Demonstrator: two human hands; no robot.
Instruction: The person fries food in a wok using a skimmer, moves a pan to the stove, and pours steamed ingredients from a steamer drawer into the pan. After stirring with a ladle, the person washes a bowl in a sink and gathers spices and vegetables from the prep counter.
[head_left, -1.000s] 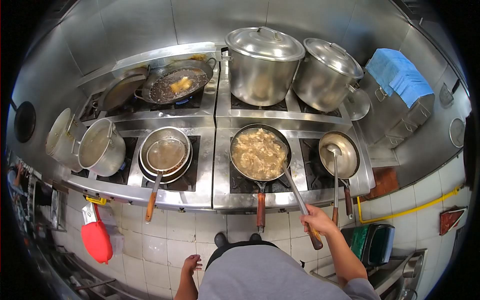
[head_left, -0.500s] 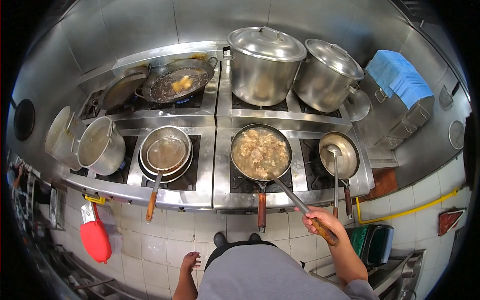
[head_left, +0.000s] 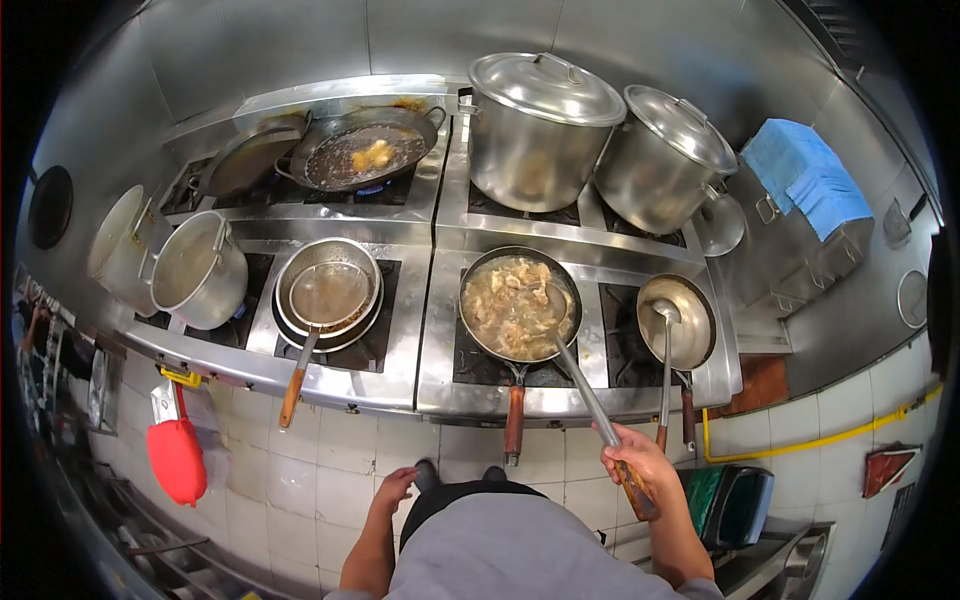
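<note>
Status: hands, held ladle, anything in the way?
Right hand: grip shut on ladle. Left hand: loosely open, nothing seen in it. Ladle down in food in pan. Nothing seen blocking it.

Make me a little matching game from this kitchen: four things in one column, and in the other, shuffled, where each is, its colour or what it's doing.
Things
1. Right hand
2. Left hand
3. Draped cloth
4. Wok at the back

Places, colours, states
A. Over a blue flame
B. Wrapped around the handle of a long-handled utensil
C. Blue
D. Holding nothing, near the person's waist

Pairs: 1-B, 2-D, 3-C, 4-A
</note>
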